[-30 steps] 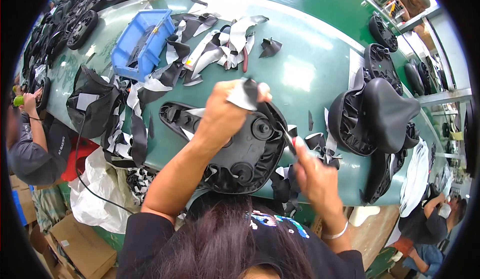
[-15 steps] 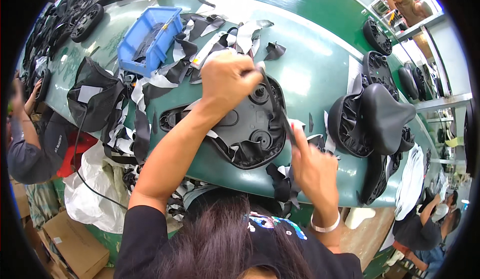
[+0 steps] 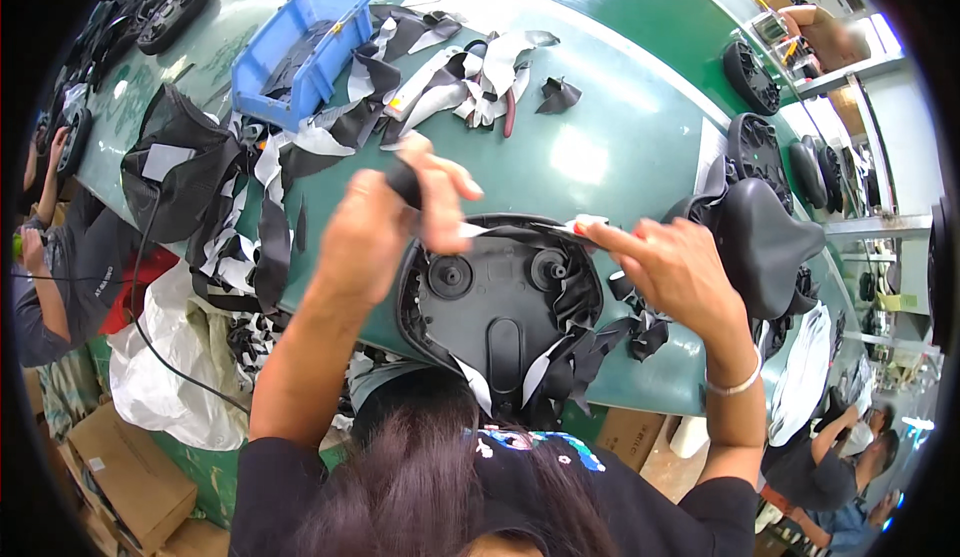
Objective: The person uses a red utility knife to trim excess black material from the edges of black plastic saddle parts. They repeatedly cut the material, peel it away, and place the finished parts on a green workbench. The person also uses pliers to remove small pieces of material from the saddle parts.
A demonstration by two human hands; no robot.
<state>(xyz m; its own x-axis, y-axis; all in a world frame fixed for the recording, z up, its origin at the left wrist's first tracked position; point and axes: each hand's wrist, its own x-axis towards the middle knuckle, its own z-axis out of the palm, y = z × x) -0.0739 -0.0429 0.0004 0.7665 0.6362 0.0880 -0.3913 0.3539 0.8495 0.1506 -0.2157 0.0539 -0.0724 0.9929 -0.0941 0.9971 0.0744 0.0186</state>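
Observation:
A black bicycle saddle (image 3: 470, 302) lies underside up on the green table in front of me, its wide end away from me and its nose toward me. Loose trim edges (image 3: 540, 369) stick up round its rim. My left hand (image 3: 380, 217), smeared by motion, is curled round a strip of black cover material (image 3: 404, 183) above the saddle's far left rim. My right hand (image 3: 680, 267) is at the far right rim, index finger stretched along a thin dark blade-like tool (image 3: 562, 232), its other fingers folded under; the tool is mostly hidden.
A blue bin (image 3: 290, 107) with dark scraps stands at the back left, beside cut black and white offcuts (image 3: 430, 82). A red-handled tool (image 3: 510, 114) lies among them. Finished saddles (image 3: 765, 247) stack at right. Other people (image 3: 70, 267) work at left and right.
The saddle has turned so its nose points toward me instead of left. My left hand has moved left and down; my right hand has moved up and right.

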